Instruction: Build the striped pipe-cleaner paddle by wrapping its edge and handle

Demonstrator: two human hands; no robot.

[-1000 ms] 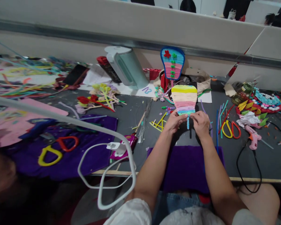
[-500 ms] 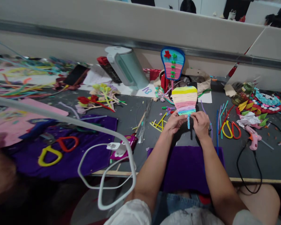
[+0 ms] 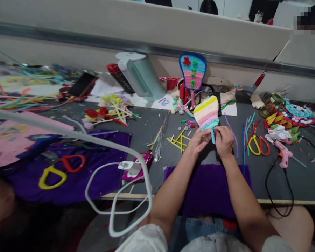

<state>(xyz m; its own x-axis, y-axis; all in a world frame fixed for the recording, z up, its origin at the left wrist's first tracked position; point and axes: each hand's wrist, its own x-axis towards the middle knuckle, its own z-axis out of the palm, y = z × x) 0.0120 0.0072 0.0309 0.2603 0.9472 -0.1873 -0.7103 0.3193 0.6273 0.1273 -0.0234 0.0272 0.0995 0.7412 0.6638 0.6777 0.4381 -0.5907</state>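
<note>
A small fan [image 3: 207,111] striped in yellow, cream, pink, purple and blue, wound from fuzzy stems, is held up above the dark table. My left hand [image 3: 200,139] grips its lower left edge with thumb and fingers. On the other side, my right hand [image 3: 224,140] pinches close to the short blue handle [image 3: 213,135]. Behind it stands a finished-looking fan [image 3: 193,72] with a blue rim, a red flower and green pieces. Short yellow stems [image 3: 179,140] and small beads [image 3: 190,124] lie left of my hands. A purple cloth [image 3: 207,189] hangs over the table edge below my forearms.
Yellow-and-red scissors [image 3: 259,145] and a pink glue gun [image 3: 285,155] with a black cord lie to the right. At left are more scissors [image 3: 52,176] on purple cloth, a white cable [image 3: 144,168], a kettle [image 3: 147,78] and someone's arm [image 3: 1,199].
The striped fan has tilted, its top leaning to the left and its handle angling right. Both hands stay on it. The camera view has shifted slightly.
</note>
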